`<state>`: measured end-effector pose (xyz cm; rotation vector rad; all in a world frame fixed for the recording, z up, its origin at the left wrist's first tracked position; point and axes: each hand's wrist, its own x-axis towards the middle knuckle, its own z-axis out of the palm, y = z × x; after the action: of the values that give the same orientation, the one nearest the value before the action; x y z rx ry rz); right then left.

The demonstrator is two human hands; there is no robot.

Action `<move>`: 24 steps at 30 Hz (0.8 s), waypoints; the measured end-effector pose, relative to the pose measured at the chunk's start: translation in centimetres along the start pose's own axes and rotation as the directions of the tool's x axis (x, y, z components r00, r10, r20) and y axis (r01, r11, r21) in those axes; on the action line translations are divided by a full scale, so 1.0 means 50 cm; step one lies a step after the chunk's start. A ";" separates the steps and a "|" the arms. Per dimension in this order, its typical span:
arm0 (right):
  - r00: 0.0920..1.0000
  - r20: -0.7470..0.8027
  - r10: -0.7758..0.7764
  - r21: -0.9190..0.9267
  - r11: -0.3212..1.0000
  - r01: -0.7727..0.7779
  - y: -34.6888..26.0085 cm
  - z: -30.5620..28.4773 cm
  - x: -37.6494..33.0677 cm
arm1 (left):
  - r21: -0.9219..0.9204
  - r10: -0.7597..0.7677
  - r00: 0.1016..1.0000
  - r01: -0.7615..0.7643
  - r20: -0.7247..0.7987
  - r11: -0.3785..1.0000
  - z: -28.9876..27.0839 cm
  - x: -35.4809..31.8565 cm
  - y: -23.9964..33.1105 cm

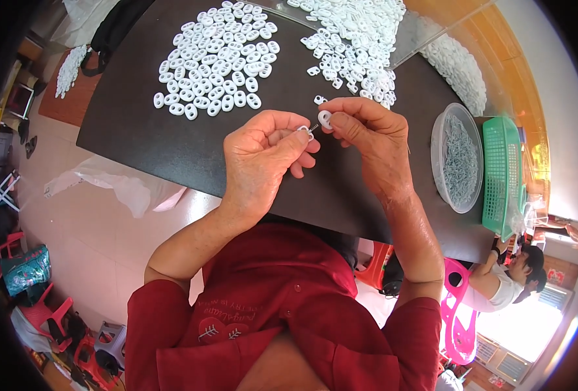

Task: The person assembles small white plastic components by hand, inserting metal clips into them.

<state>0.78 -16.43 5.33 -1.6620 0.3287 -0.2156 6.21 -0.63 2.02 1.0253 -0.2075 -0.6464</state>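
Observation:
Over the dark table (171, 153), my two hands are close together. My left hand (263, 156) is closed, with a small white plastic piece (306, 132) pinched between thumb and finger. A thin metal spring (314, 128) sticks out of that piece toward the right. In my right hand (377, 137), thumb and forefinger pinch a white oval piece with holes (326, 120), held just beside the spring's tip. Whether spring and oval touch, I cannot tell. A loose white piece (319, 100) lies just beyond my right fingertips.
Many white two-holed ovals (217, 58) spread at the far left of the table. Small white pieces (357, 49) are heaped at the far right. A clear round bowl (437, 153) of metal springs stands right, beside a green basket (503, 176). Another person (507, 280) sits at right.

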 end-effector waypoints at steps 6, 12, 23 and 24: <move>1.000 0.005 0.007 0.039 0.999 -0.007 0.005 0.000 0.000 | 0.025 0.007 1.000 -0.006 -0.021 1.000 0.008 -0.002 -0.005; 1.000 -0.002 -0.018 0.055 0.998 0.018 0.009 0.006 -0.003 | 0.044 0.015 0.999 -0.013 -0.036 0.999 0.005 -0.002 -0.010; 1.000 -0.018 -0.024 0.011 1.000 0.024 0.012 0.018 -0.002 | 0.058 0.014 0.999 -0.011 -0.039 0.998 0.000 -0.005 -0.015; 1.000 -0.016 -0.024 0.010 1.000 0.024 0.011 0.020 -0.003 | 0.070 0.020 0.999 -0.017 -0.044 0.997 0.001 -0.005 -0.014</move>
<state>0.91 -15.50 4.70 -1.6555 0.3195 -0.2486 5.69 -0.76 1.48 1.1026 -0.2018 -0.6021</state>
